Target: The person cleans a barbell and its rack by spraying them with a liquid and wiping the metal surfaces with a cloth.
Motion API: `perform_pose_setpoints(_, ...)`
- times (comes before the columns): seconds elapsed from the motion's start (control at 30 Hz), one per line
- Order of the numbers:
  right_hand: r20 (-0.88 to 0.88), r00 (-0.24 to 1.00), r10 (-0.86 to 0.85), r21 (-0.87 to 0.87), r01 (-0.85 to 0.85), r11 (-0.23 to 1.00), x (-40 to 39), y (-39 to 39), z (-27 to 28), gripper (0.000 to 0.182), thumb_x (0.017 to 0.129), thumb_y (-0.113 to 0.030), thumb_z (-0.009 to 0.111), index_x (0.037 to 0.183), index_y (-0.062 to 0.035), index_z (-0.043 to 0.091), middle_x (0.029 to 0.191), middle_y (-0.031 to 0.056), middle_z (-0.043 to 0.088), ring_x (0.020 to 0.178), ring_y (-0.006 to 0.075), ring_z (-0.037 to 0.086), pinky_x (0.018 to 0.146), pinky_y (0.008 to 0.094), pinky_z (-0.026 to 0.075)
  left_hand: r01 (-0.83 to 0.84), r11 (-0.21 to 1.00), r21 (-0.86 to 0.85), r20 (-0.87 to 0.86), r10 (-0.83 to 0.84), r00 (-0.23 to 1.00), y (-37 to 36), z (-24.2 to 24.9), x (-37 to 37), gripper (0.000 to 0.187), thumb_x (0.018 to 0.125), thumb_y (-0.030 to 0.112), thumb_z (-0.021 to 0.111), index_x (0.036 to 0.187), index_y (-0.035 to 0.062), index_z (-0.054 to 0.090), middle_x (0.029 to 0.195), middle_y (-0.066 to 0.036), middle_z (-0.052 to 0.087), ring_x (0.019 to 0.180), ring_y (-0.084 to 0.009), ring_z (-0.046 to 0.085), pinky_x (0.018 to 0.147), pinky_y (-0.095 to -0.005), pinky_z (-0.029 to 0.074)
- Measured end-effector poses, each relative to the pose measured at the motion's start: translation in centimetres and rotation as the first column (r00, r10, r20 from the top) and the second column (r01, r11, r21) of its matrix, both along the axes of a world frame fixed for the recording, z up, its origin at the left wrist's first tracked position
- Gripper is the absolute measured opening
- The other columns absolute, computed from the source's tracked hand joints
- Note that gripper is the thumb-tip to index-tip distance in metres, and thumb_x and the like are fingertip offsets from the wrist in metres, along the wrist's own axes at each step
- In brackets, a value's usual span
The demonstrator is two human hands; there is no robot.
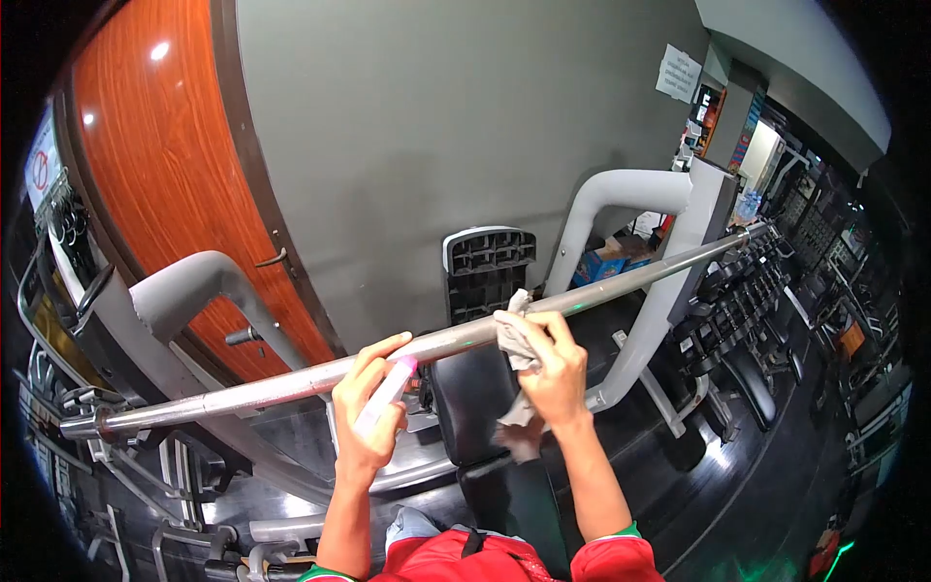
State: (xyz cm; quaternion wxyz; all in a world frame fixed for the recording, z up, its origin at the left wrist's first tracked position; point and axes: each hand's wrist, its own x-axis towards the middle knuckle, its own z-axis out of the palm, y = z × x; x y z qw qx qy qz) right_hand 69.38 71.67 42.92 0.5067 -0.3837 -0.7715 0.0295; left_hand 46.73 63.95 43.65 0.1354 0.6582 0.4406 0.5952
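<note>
A long metal barbell (291, 385) lies across the uprights of a bench rack, running from lower left to upper right. My left hand (367, 412) is closed around a small white bottle (384, 400) with a pink tip, its fingers close against the bar. My right hand (551, 373) grips a crumpled grey-beige cloth (517, 339), which lies against the bar near its middle; part of the cloth hangs below the hand. Under the bar is a black padded bench (472, 407).
Grey rack frames (630, 184) curve up on both sides. A wooden door (160, 145) stands at the left beside a grey wall (436, 107). Rows of dumbbells (737, 310) and a blue box (599, 267) are at the right.
</note>
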Motion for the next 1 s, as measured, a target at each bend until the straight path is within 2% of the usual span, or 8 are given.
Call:
perform_pose_setpoints(0.27,-0.136,0.956,-0.262,0.076,0.273,0.959,4.3,3.0,0.6,0.043,0.073,0.007,0.071,0.113,-0.0084,0.071,0.098,0.0087,0.064,0.083,0.0294,0.069,0.072,0.0391,0.055,-0.003,0.997,0.077,-0.043,0.006,0.999,0.5,-0.5,-0.2,0.025,0.072,0.013,0.052,0.082,-0.0069,0.063,0.121,-0.025,0.065,0.070,-0.0199,0.065,0.052,-0.0274,0.048)
perform_pose_setpoints(0.4,-0.132,0.980,-0.149,0.051,0.156,0.986,1.1,1.9,0.0,0.043,0.071,0.008,0.070,0.111,-0.0067,0.070,0.100,0.0086,0.065,0.088,0.0302,0.069,0.076,0.0406,0.056,-0.022,0.998,-0.060,0.061,0.026,0.998,-0.4,0.6,0.8,0.024,0.076,0.014,0.052,0.081,-0.0070,0.063,0.121,-0.025,0.065,0.068,-0.0181,0.065,0.050,-0.0262,0.047)
perform_pose_setpoints(0.47,-0.135,0.989,-0.065,0.037,0.071,0.997,-1.2,0.4,-0.7,0.045,0.068,0.008,0.070,0.111,-0.0087,0.071,0.100,0.0075,0.065,0.088,0.0298,0.069,0.076,0.0398,0.056,-0.087,0.983,-0.161,0.070,0.099,0.993,-0.6,0.9,1.2,0.059,0.082,0.051,0.052,0.079,-0.0069,0.063,0.120,-0.028,0.065,0.084,-0.0256,0.066,0.070,-0.0334,0.051)
perform_pose_setpoints(0.8,-0.183,0.937,-0.297,0.060,0.312,0.948,6.2,3.3,-0.3,0.046,0.069,0.012,0.067,0.112,-0.0053,0.071,0.099,0.0103,0.066,0.090,0.0310,0.070,0.076,0.0377,0.056,-0.057,0.980,-0.188,0.103,0.077,0.992,-0.5,1.0,1.2,0.060,0.084,0.050,0.053,0.081,-0.0090,0.064,0.120,-0.026,0.065,0.067,-0.0199,0.064,0.055,-0.0283,0.049)
perform_pose_setpoints(0.87,-0.230,0.928,-0.293,0.091,0.320,0.943,5.4,3.1,-0.3,0.046,0.068,0.014,0.065,0.109,-0.0053,0.071,0.098,0.0106,0.066,0.092,0.0302,0.070,0.078,0.0375,0.056,-0.011,0.989,-0.145,0.192,0.039,0.981,-0.5,0.8,1.1,0.025,0.077,0.014,0.052,0.080,-0.0085,0.064,0.117,-0.025,0.066,0.068,-0.0173,0.064,0.055,-0.0266,0.050)
perform_pose_setpoints(0.9,-0.259,0.924,-0.281,0.045,0.302,0.952,4.1,2.6,-0.3,0.047,0.068,0.014,0.065,0.110,-0.0057,0.071,0.100,0.0108,0.066,0.093,0.0302,0.069,0.079,0.0378,0.056,-0.006,0.989,-0.148,0.192,0.034,0.981,-0.2,0.4,1.0,0.025,0.077,0.014,0.052,0.080,-0.0085,0.064,0.117,-0.025,0.066,0.068,-0.0173,0.064,0.055,-0.0266,0.050)
perform_pose_setpoints(0.97,-0.270,0.937,-0.221,0.053,0.244,0.968,1.0,1.6,-1.1,0.050,0.066,0.014,0.065,0.111,-0.0067,0.071,0.104,0.0107,0.065,0.094,0.0304,0.069,0.080,0.0385,0.056,-0.117,0.992,-0.039,0.041,0.119,0.992,0.6,-0.6,0.8,0.061,0.083,0.050,0.053,0.084,-0.0091,0.065,0.117,-0.026,0.065,0.084,-0.0250,0.065,0.072,-0.0347,0.051)
perform_pose_setpoints(1.0,-0.254,0.952,-0.172,0.110,0.205,0.973,-0.5,1.3,-1.8,0.052,0.065,0.013,0.065,0.112,-0.0074,0.071,0.105,0.0104,0.064,0.094,0.0307,0.069,0.079,0.0389,0.057,-0.112,0.993,-0.040,0.040,0.113,0.993,0.7,-0.5,1.3,0.061,0.083,0.050,0.053,0.084,-0.0091,0.065,0.117,-0.026,0.065,0.084,-0.0250,0.065,0.072,-0.0347,0.051)
